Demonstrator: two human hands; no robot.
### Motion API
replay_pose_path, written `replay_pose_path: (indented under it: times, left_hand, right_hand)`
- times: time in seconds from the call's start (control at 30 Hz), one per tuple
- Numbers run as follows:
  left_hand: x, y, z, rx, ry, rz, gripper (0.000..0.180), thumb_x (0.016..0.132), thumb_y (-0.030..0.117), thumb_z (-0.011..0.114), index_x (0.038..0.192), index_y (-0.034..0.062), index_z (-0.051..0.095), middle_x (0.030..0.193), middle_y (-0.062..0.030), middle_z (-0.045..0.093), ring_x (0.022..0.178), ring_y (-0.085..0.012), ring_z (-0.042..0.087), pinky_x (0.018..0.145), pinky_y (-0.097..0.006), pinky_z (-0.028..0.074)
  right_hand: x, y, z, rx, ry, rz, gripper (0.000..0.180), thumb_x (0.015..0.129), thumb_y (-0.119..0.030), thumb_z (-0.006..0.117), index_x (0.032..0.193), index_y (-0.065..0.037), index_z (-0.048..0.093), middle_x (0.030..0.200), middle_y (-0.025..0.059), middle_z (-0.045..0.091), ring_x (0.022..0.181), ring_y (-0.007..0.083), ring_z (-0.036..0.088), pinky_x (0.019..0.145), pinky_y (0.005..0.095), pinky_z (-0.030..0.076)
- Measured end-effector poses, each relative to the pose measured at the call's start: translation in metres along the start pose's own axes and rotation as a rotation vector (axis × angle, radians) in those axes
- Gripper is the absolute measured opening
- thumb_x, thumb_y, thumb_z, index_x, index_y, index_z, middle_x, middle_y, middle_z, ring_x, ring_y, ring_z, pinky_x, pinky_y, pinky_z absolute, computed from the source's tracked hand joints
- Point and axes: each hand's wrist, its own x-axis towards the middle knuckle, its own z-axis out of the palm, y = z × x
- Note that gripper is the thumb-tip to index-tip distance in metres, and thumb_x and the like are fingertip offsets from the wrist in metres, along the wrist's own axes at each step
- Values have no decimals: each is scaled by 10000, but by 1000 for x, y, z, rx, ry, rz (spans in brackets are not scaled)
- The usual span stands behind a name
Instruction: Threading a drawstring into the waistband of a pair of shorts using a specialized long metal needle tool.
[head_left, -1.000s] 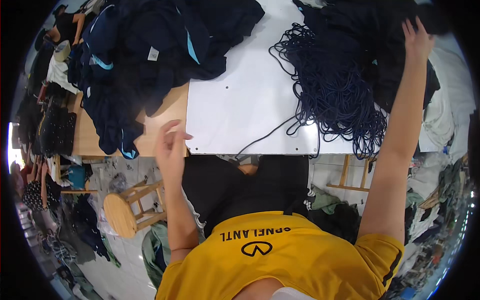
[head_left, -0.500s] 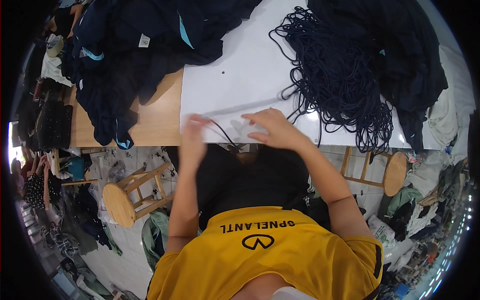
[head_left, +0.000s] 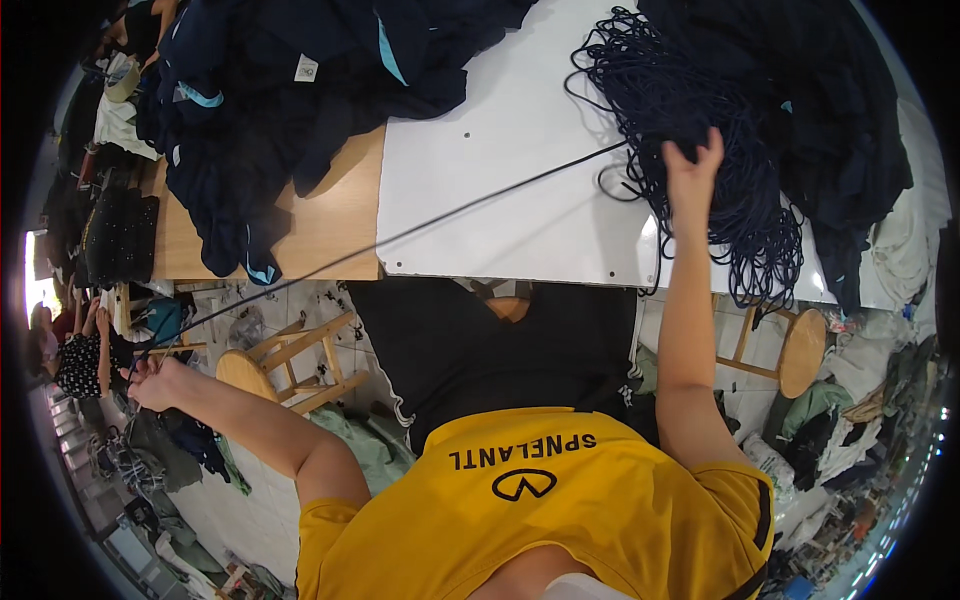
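A dark navy cord runs taut and slanting from the pile on the table out to the far left. Its left end is in my left hand, whose fingers are closed on it, away from the table and level with a wooden stool. My right hand reaches over the tangled heap of navy cord at the right of the table. Thumb and fingers there are spread, with nothing seen between them. Some loops of the heap hang over the table's front edge.
Dark navy garments with light blue trim lie across the table's left, and more dark cloth at the right. A white board covers part of the wooden tabletop. Stools stand below. Another person is at far left.
My left hand has swung far out to the left, drawing the cord into a long straight line. My right hand has moved up and right, from the front edge to the cord heap.
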Motion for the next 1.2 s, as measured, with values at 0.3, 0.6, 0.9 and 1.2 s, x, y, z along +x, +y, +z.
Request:
replay_pose_path:
  times: [0.3,0.6,0.9,1.2]
  left_hand:
    - [-372,-48,141,581,-1172,-122,232,925,157,467,1110,67,571,763,2,567,639,-109,517,591,-257,437]
    - [-521,-11,75,648,-1970,-73,96,867,155,606,917,102,543,773,-68,633,640,-287,612,539,-354,458]
    - [-489,-8,63,787,-1874,-271,118,877,163,633,964,105,579,702,-54,620,575,-215,593,534,-294,445]
    - [-483,-9,53,860,-1895,-372,145,886,237,614,968,123,648,727,-86,665,622,-251,635,570,-324,480]
  right_hand:
    - [-52,-57,0,205,-655,289,367,999,-320,422,1155,-60,629,833,35,681,709,55,544,660,209,425]
    - [-104,-45,60,949,-557,920,369,982,-235,479,1301,-51,492,1148,112,612,986,160,574,841,287,467]
    - [-85,-38,38,862,-432,695,357,966,-86,492,1321,-53,477,1132,113,609,801,93,578,758,269,502]
    - [-89,-53,24,847,-510,484,347,990,-136,468,1319,-35,428,1220,162,583,620,48,411,559,199,374]
